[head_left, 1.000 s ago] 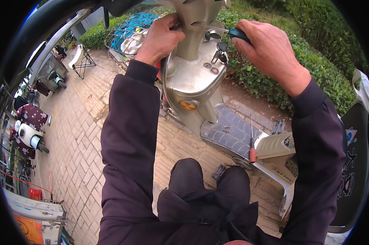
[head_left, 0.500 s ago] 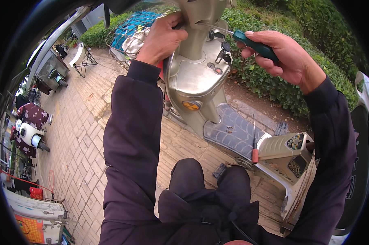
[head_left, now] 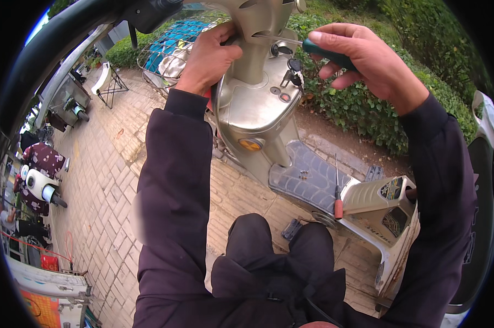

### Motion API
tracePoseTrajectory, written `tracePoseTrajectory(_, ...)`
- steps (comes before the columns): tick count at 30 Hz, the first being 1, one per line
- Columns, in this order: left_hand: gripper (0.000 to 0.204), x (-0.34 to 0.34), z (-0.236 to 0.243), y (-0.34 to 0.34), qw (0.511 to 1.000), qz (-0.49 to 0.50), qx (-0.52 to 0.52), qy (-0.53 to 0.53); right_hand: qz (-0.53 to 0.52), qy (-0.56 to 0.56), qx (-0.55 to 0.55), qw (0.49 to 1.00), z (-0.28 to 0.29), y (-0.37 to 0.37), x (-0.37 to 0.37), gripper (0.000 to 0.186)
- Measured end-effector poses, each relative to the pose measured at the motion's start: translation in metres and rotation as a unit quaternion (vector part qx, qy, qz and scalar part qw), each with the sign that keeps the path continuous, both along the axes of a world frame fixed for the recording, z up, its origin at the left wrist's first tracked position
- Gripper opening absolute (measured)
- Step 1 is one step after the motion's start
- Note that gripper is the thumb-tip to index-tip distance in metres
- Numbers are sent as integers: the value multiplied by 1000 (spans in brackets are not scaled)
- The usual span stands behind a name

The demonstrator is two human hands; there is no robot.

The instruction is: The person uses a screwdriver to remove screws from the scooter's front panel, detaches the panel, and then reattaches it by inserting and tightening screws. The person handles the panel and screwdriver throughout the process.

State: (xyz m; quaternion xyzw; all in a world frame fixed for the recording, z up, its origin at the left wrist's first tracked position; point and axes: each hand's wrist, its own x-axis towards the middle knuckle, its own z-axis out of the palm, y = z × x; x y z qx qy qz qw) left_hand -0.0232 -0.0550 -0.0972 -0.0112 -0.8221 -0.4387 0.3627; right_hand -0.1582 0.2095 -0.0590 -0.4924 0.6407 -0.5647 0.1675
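An electric scooter (head_left: 248, 106) with gold-beige plastic panels stands before me. My left hand (head_left: 209, 59) is curled against the left side of its steering column cover (head_left: 250, 57); some fingertips are hidden there. In my right hand (head_left: 361, 60) is a screwdriver (head_left: 329, 53) with a dark green handle, held between thumb and fingers with the lower fingers loose. Its metal shaft points left, the tip at a slot in the cover just below the handlebar. A bunch of keys (head_left: 294, 71) hangs at the column's right side.
Another screwdriver (head_left: 338, 202), red-handled, lies on the footboard (head_left: 307, 169) near a few small screws. A wire basket (head_left: 173, 41) with cloths is at the front. Hedges (head_left: 356, 109) line the right. A folding chair (head_left: 107, 85) and a parked scooter (head_left: 42, 183) stand on the paving at left.
My right hand has shifted left and slightly up, and its grip on the screwdriver handle has turned and loosened. The shaft lies more level, its tip still at the slot. My left hand stays at the column.
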Motion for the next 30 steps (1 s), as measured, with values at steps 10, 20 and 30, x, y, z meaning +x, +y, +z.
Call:
tracePoseTrajectory(10,61,-2,0,-6,1000,-10,-28,1,-167,792,-83,581,8,-11,-19,30)
tracePoseTrajectory(20,62,0,-2,-2,1000,-15,-7,10,-5,-27,103,994,12,9,-7,54)
tracePoseTrajectory(30,60,-3,1,-2,1000,-6,-22,-8,-152,820,-50,550,15,-4,-9,27)
